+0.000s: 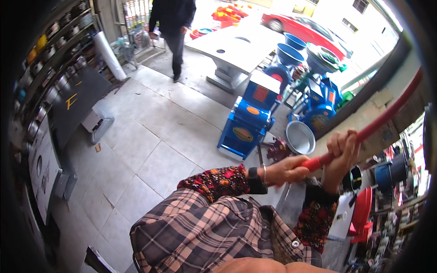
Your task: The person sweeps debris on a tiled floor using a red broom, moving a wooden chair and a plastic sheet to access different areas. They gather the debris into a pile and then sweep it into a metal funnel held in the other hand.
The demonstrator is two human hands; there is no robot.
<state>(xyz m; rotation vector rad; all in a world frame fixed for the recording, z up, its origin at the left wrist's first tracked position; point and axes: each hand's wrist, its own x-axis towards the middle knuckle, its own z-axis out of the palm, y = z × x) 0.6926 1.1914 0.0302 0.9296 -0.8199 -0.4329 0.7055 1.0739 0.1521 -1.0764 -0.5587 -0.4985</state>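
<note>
A long red pole (385, 114) slants from in front of my chest up to the right rim of the view. My left hand (288, 170), with a dark watch and a bracelet at its wrist, grips the pole near its lower end. Farther up the pole, my right hand (343, 148) is closed around it. The pole's far end is out of view. A round metal basin (300, 137) stands on the floor beyond my hands, beside a dark red cast-metal device (277, 149).
Blue machines (244, 126) and blue basins (290, 54) stand ahead. Behind them are a white table (239, 47) and a walking person (173, 30). Shelves of metalware (51, 51) and a dark panel (80, 99) line the left; a red chair-like object (363, 215) and more goods crowd the right.
</note>
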